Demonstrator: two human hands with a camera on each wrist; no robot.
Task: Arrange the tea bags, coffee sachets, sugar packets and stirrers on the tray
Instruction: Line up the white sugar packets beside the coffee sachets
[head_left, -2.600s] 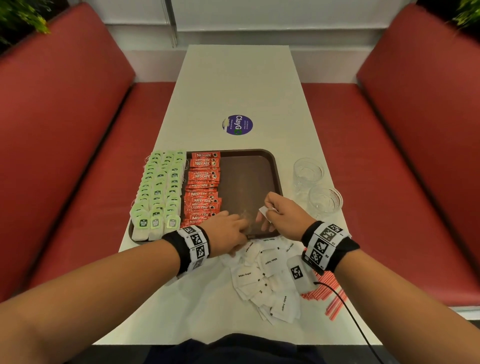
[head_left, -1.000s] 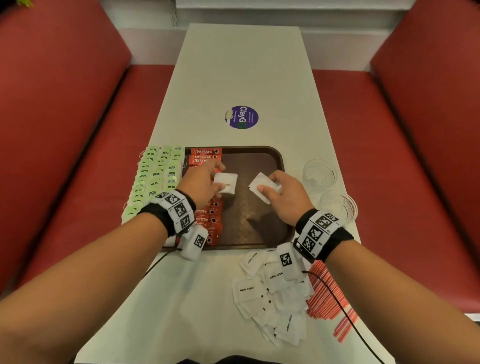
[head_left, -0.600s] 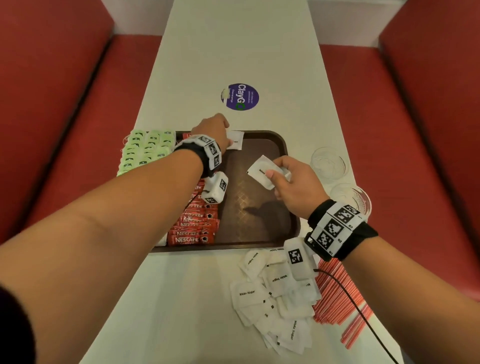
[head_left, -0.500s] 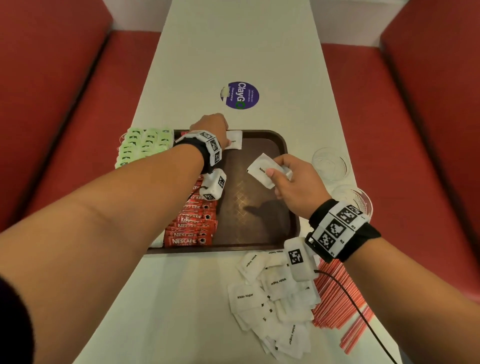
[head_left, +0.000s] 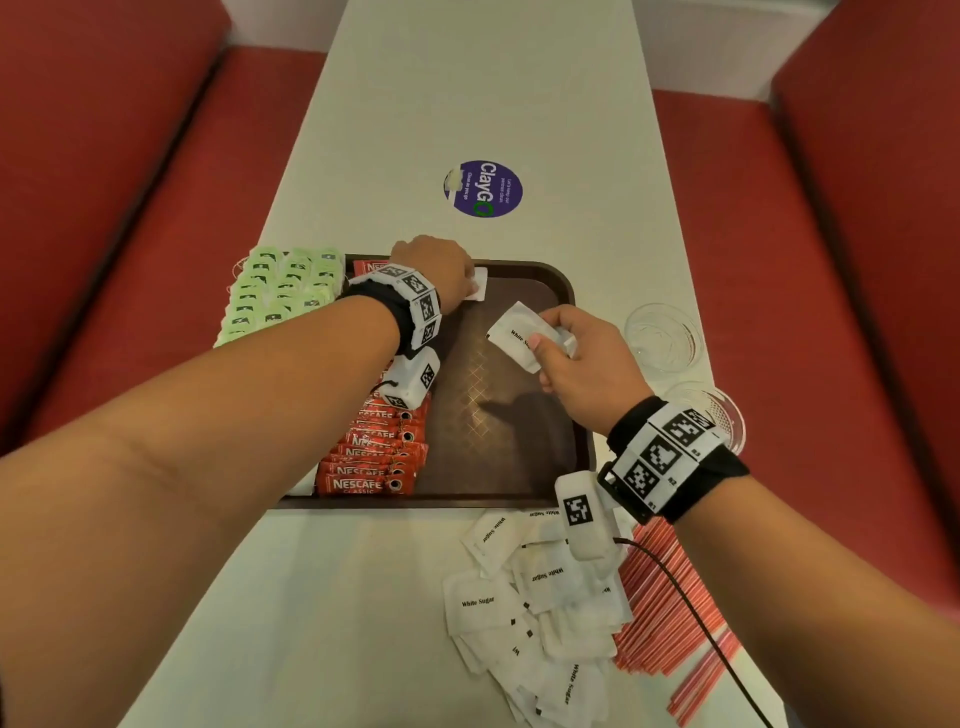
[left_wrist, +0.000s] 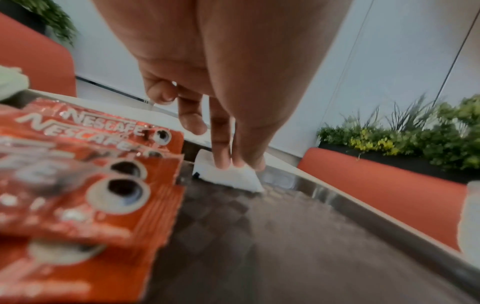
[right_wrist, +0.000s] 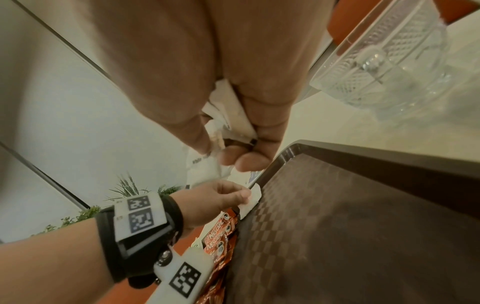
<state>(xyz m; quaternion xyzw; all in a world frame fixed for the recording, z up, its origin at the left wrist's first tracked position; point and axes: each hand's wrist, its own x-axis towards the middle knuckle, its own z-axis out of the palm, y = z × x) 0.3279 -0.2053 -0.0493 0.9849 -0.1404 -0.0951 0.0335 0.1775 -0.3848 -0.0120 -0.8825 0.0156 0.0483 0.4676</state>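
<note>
Tea bags (head_left: 283, 291) and coffee sachets (head_left: 376, 457) are rowed at frame left on the tray (head_left: 566, 291). My left hand (head_left: 436, 270) presses the first sugar packet (head_left: 478, 285) down with straight fingers at the tray's top edge; my right hand (head_left: 582, 358) pinches a second packet (head_left: 519, 332) mid-frame. Sugar pile (head_left: 540, 613) and stirrers (head_left: 670, 608), lower right, remain untrayed.

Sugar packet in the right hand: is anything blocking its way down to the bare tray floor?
Nothing visible. The right hand pinches the sugar packet above the tray, whose floor beneath is bare; the coffee sachets lie off to the left.
</note>
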